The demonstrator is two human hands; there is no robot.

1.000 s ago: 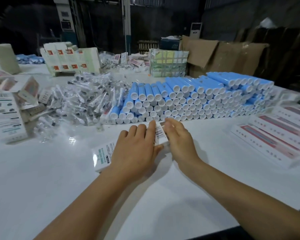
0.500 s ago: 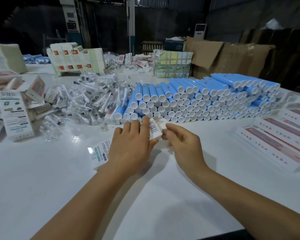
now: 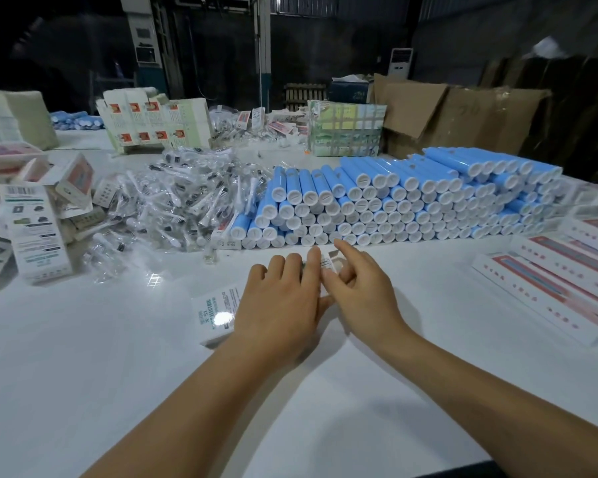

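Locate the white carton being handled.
Head view, centre: the white carton lies flat on the table under the left hand, in front of the blue tube stack.

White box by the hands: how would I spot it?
Find the long stack of blue tubes on the white table. Just in front of it a white box lies flat. Only this box has the left hand and right hand on it.
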